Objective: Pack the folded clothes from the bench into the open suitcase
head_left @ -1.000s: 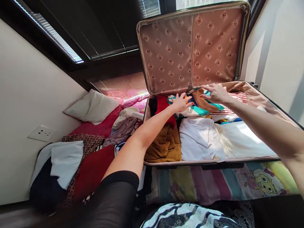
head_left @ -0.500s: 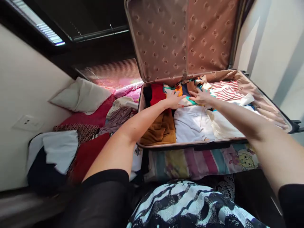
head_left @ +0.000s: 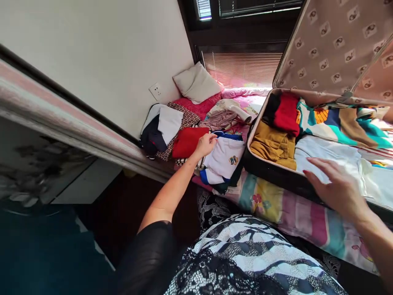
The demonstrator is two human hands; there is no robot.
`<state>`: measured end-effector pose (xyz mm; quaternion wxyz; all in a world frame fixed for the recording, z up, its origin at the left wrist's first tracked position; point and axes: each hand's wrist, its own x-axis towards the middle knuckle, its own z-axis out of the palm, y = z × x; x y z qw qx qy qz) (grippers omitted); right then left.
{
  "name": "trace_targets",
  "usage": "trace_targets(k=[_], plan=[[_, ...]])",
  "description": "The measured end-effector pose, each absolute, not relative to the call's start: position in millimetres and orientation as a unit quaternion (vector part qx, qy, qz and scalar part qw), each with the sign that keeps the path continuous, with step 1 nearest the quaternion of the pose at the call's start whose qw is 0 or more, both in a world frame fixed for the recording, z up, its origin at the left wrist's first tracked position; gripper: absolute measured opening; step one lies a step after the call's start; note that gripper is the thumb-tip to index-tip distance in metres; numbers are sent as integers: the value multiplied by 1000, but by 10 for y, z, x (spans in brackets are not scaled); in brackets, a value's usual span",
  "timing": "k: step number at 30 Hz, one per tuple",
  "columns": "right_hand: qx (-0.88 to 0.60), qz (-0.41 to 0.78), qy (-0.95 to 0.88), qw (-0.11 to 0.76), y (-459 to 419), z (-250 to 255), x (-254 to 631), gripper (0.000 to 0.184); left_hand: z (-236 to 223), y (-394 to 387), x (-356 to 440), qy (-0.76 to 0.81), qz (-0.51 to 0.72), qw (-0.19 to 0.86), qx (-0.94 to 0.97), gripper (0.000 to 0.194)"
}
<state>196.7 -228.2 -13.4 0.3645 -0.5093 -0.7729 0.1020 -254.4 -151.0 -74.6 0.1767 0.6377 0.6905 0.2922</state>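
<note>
My left hand is over the pile of clothes beside the suitcase, its fingers loosely bent at the blue collar of a white shirt with a badge; no firm grip on the cloth shows. A folded red garment lies just left of that hand. My right hand, slightly blurred, hovers with thumb and fingers apart over the front edge of the open suitcase. Inside the suitcase are mustard trousers, a red garment, a colourful patterned garment and white clothes.
A pale cushion leans in the corner by the window blinds. White and dark clothes lie on a leopard-print cloth by the wall. The suitcase rests on a striped quilt. A ledge edge runs at the left.
My view has swung left. My left hand has moved from the patterned garment in the suitcase to the clothes pile outside. My right hand has lifted off and drawn back to the suitcase's front edge.
</note>
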Motion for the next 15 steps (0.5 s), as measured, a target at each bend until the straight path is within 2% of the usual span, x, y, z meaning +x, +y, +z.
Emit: trace_targets(k=[4, 9, 15], plan=[[-477, 18, -829, 291, -2131, -537, 1406, 51, -892, -1283, -2321, 693, 235, 159, 662, 38], [-464, -147, -859, 157, -2058, -647, 1176, 40, -829, -636, -2086, 713, 131, 112, 679, 42], [-447, -184, -867, 122, -2119, -583, 1150, 39, -992, 96, -1847, 719, 36, 183, 669, 52]])
